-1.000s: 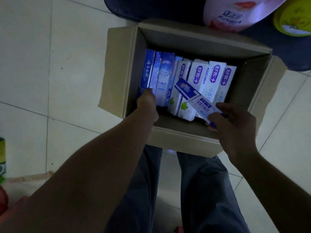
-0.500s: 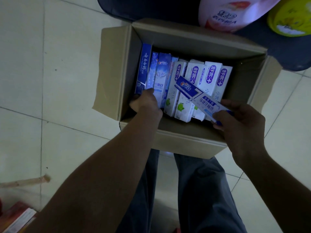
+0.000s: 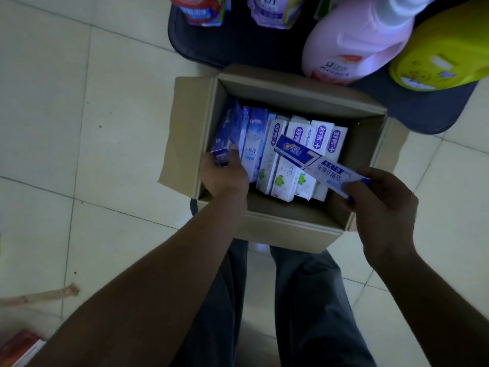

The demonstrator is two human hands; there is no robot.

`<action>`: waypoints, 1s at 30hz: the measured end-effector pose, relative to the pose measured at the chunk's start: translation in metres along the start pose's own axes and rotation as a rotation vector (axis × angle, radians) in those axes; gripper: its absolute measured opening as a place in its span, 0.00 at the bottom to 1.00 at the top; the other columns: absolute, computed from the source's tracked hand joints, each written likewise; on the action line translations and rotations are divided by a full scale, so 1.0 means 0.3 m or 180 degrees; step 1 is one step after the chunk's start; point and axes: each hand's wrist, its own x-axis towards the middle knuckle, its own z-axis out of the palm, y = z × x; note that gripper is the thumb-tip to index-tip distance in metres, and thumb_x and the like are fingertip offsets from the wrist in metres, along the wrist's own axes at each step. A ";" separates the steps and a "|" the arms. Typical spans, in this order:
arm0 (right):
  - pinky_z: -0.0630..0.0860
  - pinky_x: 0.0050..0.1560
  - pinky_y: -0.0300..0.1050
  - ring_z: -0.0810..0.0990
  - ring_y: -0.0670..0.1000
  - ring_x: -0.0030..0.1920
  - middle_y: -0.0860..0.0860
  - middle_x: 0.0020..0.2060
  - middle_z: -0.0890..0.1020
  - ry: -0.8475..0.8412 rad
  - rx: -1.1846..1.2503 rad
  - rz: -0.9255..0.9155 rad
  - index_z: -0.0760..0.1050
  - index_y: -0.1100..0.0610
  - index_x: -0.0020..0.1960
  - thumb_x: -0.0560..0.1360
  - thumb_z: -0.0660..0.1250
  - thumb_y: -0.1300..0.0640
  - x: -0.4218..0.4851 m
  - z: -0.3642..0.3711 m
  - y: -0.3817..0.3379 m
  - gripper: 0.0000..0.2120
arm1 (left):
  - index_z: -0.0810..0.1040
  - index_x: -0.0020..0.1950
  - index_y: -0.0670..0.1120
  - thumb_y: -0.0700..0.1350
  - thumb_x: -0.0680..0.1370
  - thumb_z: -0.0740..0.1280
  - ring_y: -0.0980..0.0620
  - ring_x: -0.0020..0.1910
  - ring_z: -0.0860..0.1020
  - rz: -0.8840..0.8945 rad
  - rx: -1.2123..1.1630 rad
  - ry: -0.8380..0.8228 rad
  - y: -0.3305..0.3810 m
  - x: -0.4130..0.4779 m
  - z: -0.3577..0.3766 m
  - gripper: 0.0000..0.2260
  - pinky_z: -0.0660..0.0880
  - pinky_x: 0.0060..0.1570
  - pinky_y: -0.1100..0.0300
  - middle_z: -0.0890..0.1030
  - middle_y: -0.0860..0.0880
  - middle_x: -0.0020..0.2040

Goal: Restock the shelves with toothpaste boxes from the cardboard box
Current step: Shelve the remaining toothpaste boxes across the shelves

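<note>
An open cardboard box (image 3: 288,229) stands on the tiled floor in front of my legs, with several toothpaste boxes (image 3: 315,139) standing upright inside. My left hand (image 3: 225,176) reaches into the box's left side and grips the near end of a dark blue toothpaste box (image 3: 225,139), tilting it out of the row. My right hand (image 3: 381,202) holds one end of a blue-and-white Crest box (image 3: 307,160), which lies slantwise above the white boxes.
A dark low shelf base (image 3: 423,109) lies just behind the box, carrying a pink bottle (image 3: 352,49), a yellow container (image 3: 439,56) and several pouches (image 3: 201,9). A cardboard strip (image 3: 39,296) and a red packet (image 3: 18,345) lie on the floor at lower left.
My left hand has closed round the dark blue box at the left and lifted its near end. The Crest box in my right hand has risen slightly. The view has tilted toward the shelf.
</note>
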 end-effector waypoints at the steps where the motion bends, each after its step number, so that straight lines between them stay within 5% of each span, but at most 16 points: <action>1: 0.80 0.35 0.36 0.85 0.44 0.36 0.45 0.38 0.87 0.0016 0.0068 -0.0049 0.80 0.52 0.49 0.75 0.70 0.67 -0.017 -0.003 -0.037 0.10 | 0.77 0.49 0.46 0.50 0.79 0.73 0.58 0.36 0.76 0.0203 0.0067 -0.0001 0.033 -0.010 -0.045 0.09 0.70 0.35 0.73 0.80 0.51 0.41; 4: 0.74 0.27 0.35 0.78 0.42 0.28 0.44 0.34 0.85 0.0011 0.0182 -0.0288 0.81 0.53 0.48 0.76 0.67 0.68 -0.085 -0.024 -0.182 0.11 | 0.77 0.46 0.48 0.52 0.79 0.72 0.66 0.33 0.75 0.0865 0.0283 -0.0142 0.179 -0.062 -0.223 0.10 0.67 0.35 0.75 0.78 0.56 0.37; 6: 0.77 0.31 0.39 0.80 0.44 0.32 0.44 0.35 0.85 0.0013 0.0198 -0.0506 0.81 0.53 0.49 0.76 0.67 0.65 -0.144 -0.053 -0.294 0.08 | 0.77 0.48 0.50 0.54 0.80 0.70 0.67 0.37 0.76 0.1252 0.0076 -0.0371 0.309 -0.111 -0.357 0.09 0.71 0.40 0.72 0.80 0.54 0.40; 9: 0.80 0.48 0.54 0.83 0.50 0.44 0.44 0.41 0.86 -0.0003 0.0201 -0.0882 0.81 0.53 0.53 0.77 0.68 0.62 -0.255 -0.109 -0.481 0.08 | 0.76 0.49 0.50 0.55 0.81 0.70 0.56 0.43 0.79 0.1534 -0.0325 -0.0709 0.514 -0.181 -0.544 0.09 0.77 0.46 0.57 0.82 0.48 0.46; 13: 0.80 0.50 0.57 0.83 0.47 0.45 0.43 0.42 0.85 0.0044 0.0433 -0.1330 0.78 0.51 0.53 0.78 0.67 0.69 -0.443 -0.188 -0.756 0.13 | 0.79 0.52 0.48 0.52 0.81 0.69 0.50 0.48 0.80 0.1727 -0.0920 -0.0946 0.835 -0.287 -0.774 0.08 0.79 0.54 0.42 0.83 0.44 0.48; 18: 0.74 0.50 0.31 0.80 0.41 0.48 0.41 0.47 0.83 0.0249 0.0420 -0.2036 0.80 0.43 0.51 0.76 0.67 0.65 -0.741 -0.332 -1.098 0.16 | 0.81 0.53 0.49 0.51 0.82 0.68 0.54 0.47 0.84 0.1931 -0.1360 -0.1139 1.190 -0.484 -1.043 0.07 0.84 0.51 0.54 0.86 0.53 0.45; 23: 0.77 0.43 0.36 0.81 0.46 0.44 0.40 0.46 0.82 0.0865 0.0065 -0.2885 0.77 0.38 0.56 0.75 0.61 0.47 -1.012 -0.519 -1.375 0.12 | 0.83 0.50 0.49 0.59 0.75 0.73 0.50 0.44 0.83 0.2460 -0.1589 -0.1484 1.502 -0.779 -1.257 0.14 0.82 0.43 0.57 0.85 0.50 0.44; 26: 0.70 0.48 0.25 0.79 0.38 0.48 0.41 0.47 0.82 0.1369 -0.0145 -0.3637 0.78 0.44 0.56 0.76 0.60 0.50 -1.137 -0.615 -1.497 0.11 | 0.81 0.47 0.49 0.63 0.73 0.73 0.46 0.38 0.80 0.3241 -0.1411 -0.1474 1.632 -0.983 -1.331 0.18 0.80 0.41 0.52 0.82 0.44 0.40; 30: 0.70 0.46 0.31 0.75 0.43 0.39 0.48 0.38 0.79 0.1956 -0.0545 -0.4424 0.79 0.58 0.44 0.74 0.65 0.55 -1.270 -0.698 -1.612 0.08 | 0.81 0.49 0.51 0.60 0.74 0.73 0.57 0.35 0.80 0.4131 -0.1341 -0.1541 1.756 -1.246 -1.340 0.13 0.75 0.36 0.66 0.84 0.52 0.39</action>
